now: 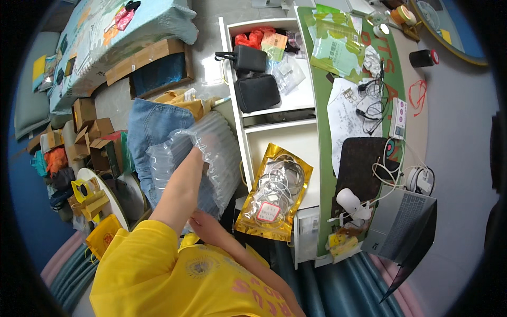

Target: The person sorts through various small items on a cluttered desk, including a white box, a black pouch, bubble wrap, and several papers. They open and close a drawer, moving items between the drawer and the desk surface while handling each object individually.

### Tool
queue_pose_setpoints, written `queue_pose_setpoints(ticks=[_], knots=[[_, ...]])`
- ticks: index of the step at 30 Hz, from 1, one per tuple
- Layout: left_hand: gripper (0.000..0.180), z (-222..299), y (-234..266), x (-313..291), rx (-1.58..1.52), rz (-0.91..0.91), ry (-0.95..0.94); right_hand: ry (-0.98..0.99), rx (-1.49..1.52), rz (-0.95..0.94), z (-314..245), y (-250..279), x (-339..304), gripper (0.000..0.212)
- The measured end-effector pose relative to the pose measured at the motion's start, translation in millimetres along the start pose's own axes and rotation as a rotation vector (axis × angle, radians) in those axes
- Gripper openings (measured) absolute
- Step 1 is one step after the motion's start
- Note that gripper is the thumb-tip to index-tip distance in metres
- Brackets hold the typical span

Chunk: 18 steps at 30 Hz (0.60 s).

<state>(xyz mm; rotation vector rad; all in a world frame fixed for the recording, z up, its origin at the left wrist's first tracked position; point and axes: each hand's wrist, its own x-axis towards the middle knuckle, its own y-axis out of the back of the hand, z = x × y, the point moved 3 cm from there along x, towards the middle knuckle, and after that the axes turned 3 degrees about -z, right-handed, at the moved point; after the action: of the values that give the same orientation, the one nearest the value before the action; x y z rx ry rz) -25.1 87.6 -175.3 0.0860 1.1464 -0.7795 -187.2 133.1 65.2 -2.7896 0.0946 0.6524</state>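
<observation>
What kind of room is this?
It's probably a bedroom that also has a workspace. There's what looks like a bed with a light blue patterned cover, and across from it a desk with an open laptop on it.

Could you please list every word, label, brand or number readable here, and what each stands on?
I won't copy wording, but lettering shows on:
Yellow shirt: large pink letters, partly cut off.
Green desk mat: large reddish letters, partly covered.
Red-edged label on the gold pouch: small writing, unclear.
White paper sheet: handwriting, too small to read.
Green packet: print, too blurred to read.
Clear air-column wrap: none visible.
</observation>
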Motion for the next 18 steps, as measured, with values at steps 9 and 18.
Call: queue_pose_setpoints(ticks=[9,18], knots=[[0.026,8,-8,-43,-0.587,-0.232,0.018,0.103,-0.639,0.749,-39,222,59,0.061],[0.042,56,-44,-185,-0.173,0.523,-0.059,-0.283,-0.976,0.459,-34,279,183,0.092]])
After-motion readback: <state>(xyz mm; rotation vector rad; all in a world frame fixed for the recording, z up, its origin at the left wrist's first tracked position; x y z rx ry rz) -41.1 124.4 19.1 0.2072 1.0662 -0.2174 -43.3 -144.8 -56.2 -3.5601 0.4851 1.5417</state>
